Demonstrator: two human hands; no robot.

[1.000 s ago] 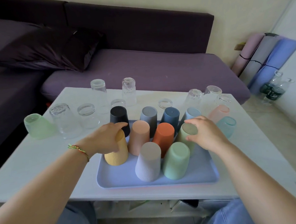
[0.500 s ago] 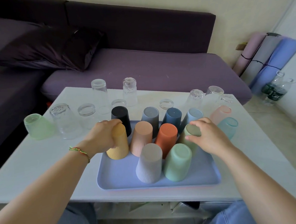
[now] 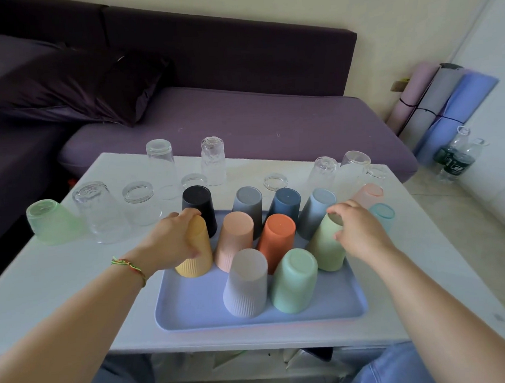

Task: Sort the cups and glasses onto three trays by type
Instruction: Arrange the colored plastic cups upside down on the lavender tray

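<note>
yellow cup (image 3: 197, 260) upside down on tray (image 3: 193, 307)

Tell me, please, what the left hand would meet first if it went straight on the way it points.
Beyond the yellow cup it grips, the left hand would probably meet the black cup; depth is unclear.

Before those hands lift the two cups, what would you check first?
1. Left hand grips the yellow cup: ok.
2. Right hand grips the pale green cup: ok.
3. Yellow cup free of the black cup behind it: cannot tell.
4. Three trays in view: not ok, only the blue tray shows.
5. Bare table left of that tray for setting down: ok.
</note>
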